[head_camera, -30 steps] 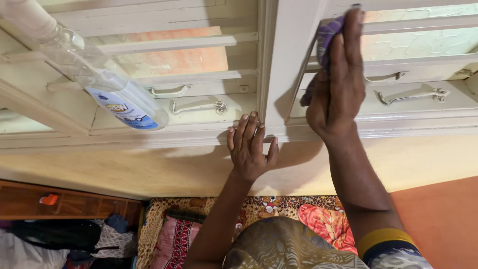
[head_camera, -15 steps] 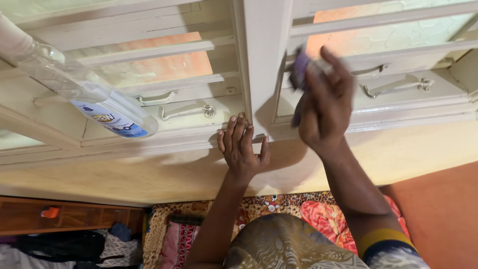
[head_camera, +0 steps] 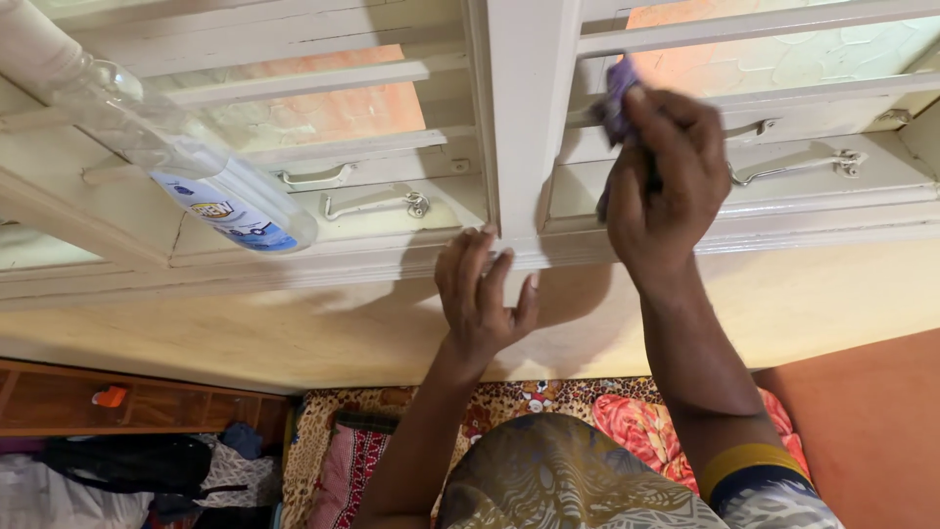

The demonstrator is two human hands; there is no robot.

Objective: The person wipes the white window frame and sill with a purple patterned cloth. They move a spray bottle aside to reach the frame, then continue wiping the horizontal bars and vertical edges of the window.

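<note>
Right grip (head_camera: 666, 191) round purple cloth (head_camera: 617, 98) – spray bottle (head_camera: 211, 191) well left

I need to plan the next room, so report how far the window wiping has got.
In hand: the right hand presses a purple cloth against the cream window frame by the right pane's bars, while the left hand braces flat on the sill. The spray bottle lies on the left ledge. Which parts are already wiped or left cannot be told: no dirt difference shows.

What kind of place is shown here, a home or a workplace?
Most likely a bedroom in a home. The right hand wipes a cream wooden window frame with a purple cloth, the left hand rests on the sill, and below lie patterned bedding and a wooden shelf.
</note>
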